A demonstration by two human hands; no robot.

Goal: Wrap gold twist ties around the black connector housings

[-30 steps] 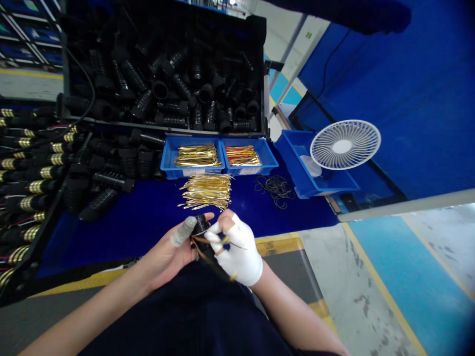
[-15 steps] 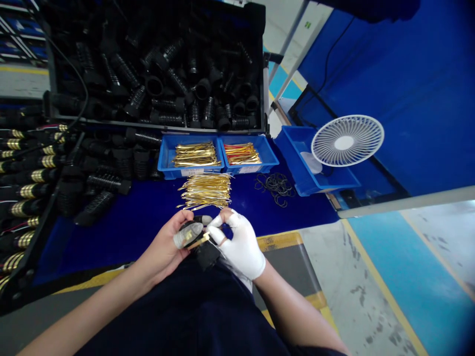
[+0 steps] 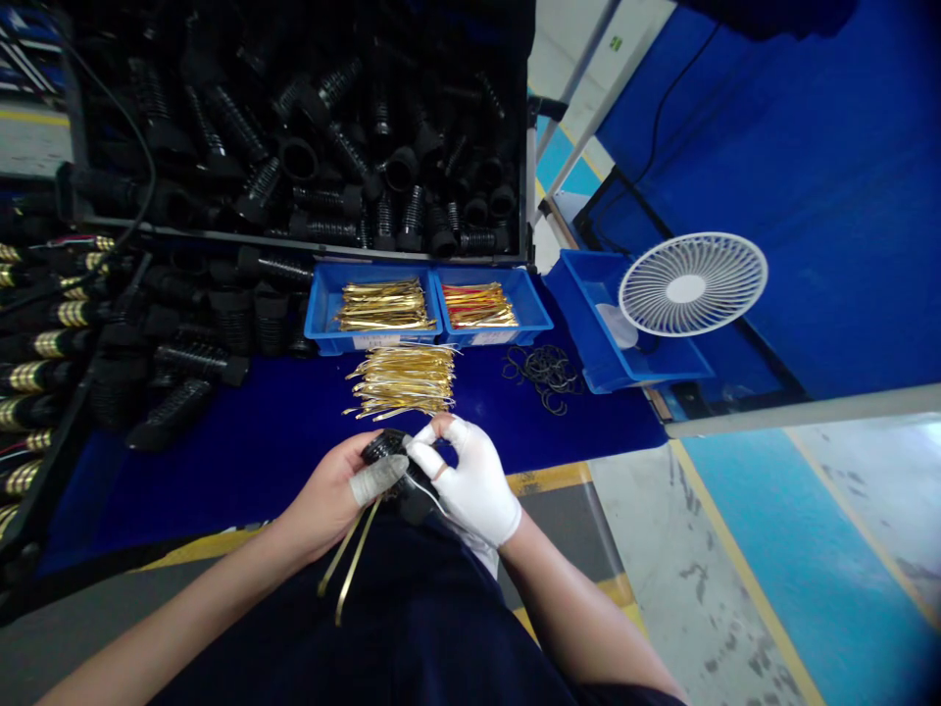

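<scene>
Low in the middle, my left hand (image 3: 344,487) is closed around a black ribbed part (image 3: 385,446), its thumb in a grey finger cover. Two gold strips (image 3: 354,566) hang down from below that thumb. My right hand (image 3: 470,478), in a white glove with bare fingertips, is pinched at the right side of the black part; what lies between its fingertips is too small to make out. A white strand runs beside the right fingers. Just beyond the hands lies a pile of gold strips (image 3: 402,380) on the blue table surface (image 3: 294,412).
Two blue trays (image 3: 334,341) (image 3: 507,336) hold gold and red strips. Black rings (image 3: 548,373) lie to their right, near a white fan (image 3: 693,284) and a blue bin (image 3: 577,284). A large crate (image 3: 294,240) of black ribbed parts stands behind; gold-banded parts (image 3: 44,343) lie left.
The black part has turned in my left hand, and its ribbed end now shows. Two gold strips now hang toward me. The view has shifted slightly.
</scene>
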